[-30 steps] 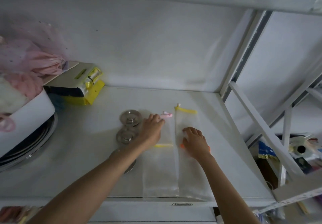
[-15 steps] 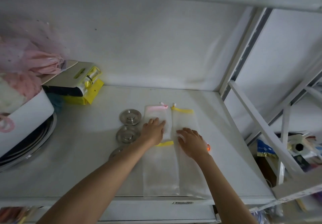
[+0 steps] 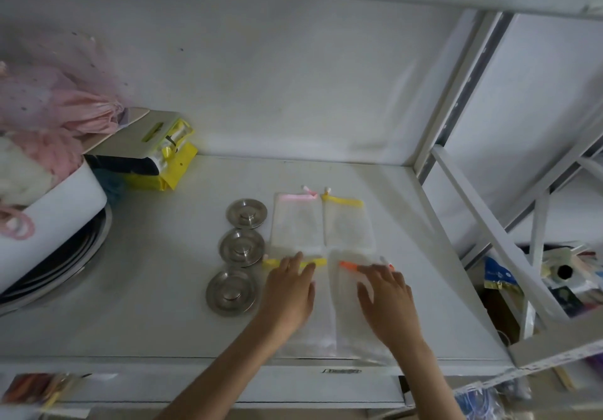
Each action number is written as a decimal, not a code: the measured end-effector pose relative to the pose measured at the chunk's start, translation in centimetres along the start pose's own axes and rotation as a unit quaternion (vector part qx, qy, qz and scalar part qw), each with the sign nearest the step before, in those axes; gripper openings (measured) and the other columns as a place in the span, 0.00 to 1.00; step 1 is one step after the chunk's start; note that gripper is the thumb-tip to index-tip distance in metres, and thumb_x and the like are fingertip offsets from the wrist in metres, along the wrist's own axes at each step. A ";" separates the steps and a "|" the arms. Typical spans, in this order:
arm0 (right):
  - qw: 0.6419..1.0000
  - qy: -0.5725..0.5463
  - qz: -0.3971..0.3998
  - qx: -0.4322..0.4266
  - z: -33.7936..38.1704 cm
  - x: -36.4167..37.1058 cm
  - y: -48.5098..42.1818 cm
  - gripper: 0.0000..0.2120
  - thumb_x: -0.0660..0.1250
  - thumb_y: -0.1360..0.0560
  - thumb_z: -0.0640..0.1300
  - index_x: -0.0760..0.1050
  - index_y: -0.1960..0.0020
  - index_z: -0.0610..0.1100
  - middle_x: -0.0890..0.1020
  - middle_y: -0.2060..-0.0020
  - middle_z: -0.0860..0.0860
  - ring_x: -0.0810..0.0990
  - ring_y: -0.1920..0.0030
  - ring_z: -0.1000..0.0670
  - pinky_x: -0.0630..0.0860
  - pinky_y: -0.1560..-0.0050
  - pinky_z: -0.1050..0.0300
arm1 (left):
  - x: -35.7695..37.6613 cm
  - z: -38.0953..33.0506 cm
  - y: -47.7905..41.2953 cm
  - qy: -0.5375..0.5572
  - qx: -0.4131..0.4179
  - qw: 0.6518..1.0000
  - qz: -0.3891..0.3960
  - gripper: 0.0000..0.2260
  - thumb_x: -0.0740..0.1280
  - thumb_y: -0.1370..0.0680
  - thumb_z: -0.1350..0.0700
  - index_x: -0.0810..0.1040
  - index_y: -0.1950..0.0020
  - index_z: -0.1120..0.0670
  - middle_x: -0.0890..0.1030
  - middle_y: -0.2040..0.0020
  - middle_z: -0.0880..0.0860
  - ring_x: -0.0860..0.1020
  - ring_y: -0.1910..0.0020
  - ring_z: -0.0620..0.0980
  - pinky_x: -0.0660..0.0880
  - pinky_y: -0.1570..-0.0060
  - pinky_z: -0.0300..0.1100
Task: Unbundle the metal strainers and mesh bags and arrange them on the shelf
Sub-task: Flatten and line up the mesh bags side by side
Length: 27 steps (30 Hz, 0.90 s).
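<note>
I see both hands laid flat on the white shelf (image 3: pixel 146 289), fingers spread and gripping nothing. My landmark is the middle metal strainer (image 3: pixel 241 247), one of three in a line: another strainer (image 3: pixel 247 213) sits just behind it toward the back wall, and the third strainer (image 3: pixel 232 292) sits just in front, toward the shelf edge.

Right of that middle strainer, four mesh bags lie flat in a two-by-two block. The pink-trimmed bag (image 3: pixel 296 223) is nearest on the back row, with the yellow-trimmed bag (image 3: pixel 348 223) touching its far side. The left hand (image 3: pixel 288 292) presses palm-down on the front bag with a yellow band (image 3: pixel 306 331). The right hand (image 3: pixel 388 302) rests, fingers splayed, on the orange-banded bag (image 3: pixel 347 315) beside it; motion blur leaves me unsure whether its fingertips touch the orange band.

Far left of the strainers stands a white tub (image 3: pixel 49 223) of pink netting, beside a yellow package (image 3: pixel 169 171).
</note>
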State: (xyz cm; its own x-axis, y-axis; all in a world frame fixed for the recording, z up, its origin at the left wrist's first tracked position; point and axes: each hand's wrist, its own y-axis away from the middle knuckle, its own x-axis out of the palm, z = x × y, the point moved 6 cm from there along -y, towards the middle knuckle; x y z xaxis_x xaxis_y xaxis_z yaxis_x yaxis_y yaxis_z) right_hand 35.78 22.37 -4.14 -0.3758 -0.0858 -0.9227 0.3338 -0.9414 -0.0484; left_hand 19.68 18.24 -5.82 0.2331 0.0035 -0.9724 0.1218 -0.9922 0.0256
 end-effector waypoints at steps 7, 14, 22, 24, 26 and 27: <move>0.999 0.043 -0.002 -0.029 0.2 3.6 4.6 0.20 0.67 0.29 0.45 0.74 0.37 0.48 0.79 0.38 0.46 0.77 0.40 0.40 0.77 0.41 0.45 | 2.9 -0.2 4.6 -0.004 0.005 1.000 0.019 0.22 0.56 0.28 0.47 0.80 0.40 0.50 0.82 0.41 0.53 0.82 0.45 0.51 0.81 0.49 0.44; 0.996 0.084 0.012 -0.038 0.7 3.6 2.3 0.23 0.76 0.35 0.43 0.77 0.41 0.47 0.82 0.42 0.44 0.81 0.46 0.39 0.79 0.47 0.45 | 2.0 0.7 2.5 -0.036 0.018 0.997 0.060 0.23 0.55 0.32 0.45 0.81 0.42 0.47 0.84 0.44 0.53 0.84 0.49 0.51 0.81 0.55 0.43; 0.994 0.099 0.002 -0.050 0.5 3.6 2.2 0.21 0.76 0.34 0.45 0.76 0.42 0.48 0.82 0.44 0.45 0.81 0.47 0.40 0.81 0.51 0.47 | 2.1 0.7 1.9 -0.030 -0.015 0.999 0.043 0.22 0.65 0.35 0.47 0.80 0.42 0.49 0.83 0.45 0.60 0.83 0.48 0.57 0.81 0.54 0.48; 0.994 0.097 0.002 -0.047 0.3 3.7 2.2 0.21 0.75 0.33 0.45 0.76 0.41 0.48 0.81 0.43 0.45 0.81 0.46 0.40 0.80 0.49 0.47 | 2.0 0.7 1.8 -0.030 -0.016 0.999 0.021 0.23 0.66 0.35 0.48 0.79 0.40 0.49 0.82 0.45 0.60 0.82 0.47 0.58 0.80 0.53 0.49; 0.995 0.091 0.005 -0.048 0.4 3.6 2.1 0.20 0.72 0.31 0.45 0.75 0.40 0.47 0.80 0.41 0.44 0.79 0.43 0.40 0.79 0.47 0.46 | 1.8 0.4 1.8 0.000 -0.004 1.000 0.004 0.24 0.63 0.27 0.49 0.71 0.31 0.50 0.76 0.37 0.62 0.75 0.38 0.61 0.74 0.41 0.52; 0.995 0.087 0.007 -0.051 0.5 3.4 2.1 0.19 0.70 0.29 0.45 0.74 0.38 0.47 0.78 0.39 0.44 0.77 0.41 0.40 0.77 0.44 0.46 | 2.0 0.3 1.7 0.001 0.002 1.000 0.013 0.24 0.60 0.24 0.49 0.65 0.28 0.50 0.70 0.32 0.61 0.69 0.32 0.61 0.68 0.35 0.51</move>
State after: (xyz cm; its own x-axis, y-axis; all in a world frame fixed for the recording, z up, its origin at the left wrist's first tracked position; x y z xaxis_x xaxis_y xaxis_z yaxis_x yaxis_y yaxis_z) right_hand 34.74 19.91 -7.22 -0.2188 -0.0325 -0.9752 0.4265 -0.9021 -0.0656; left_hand 20.10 16.50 -7.75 0.2383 -0.0225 -0.9709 0.1121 -0.9924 0.0505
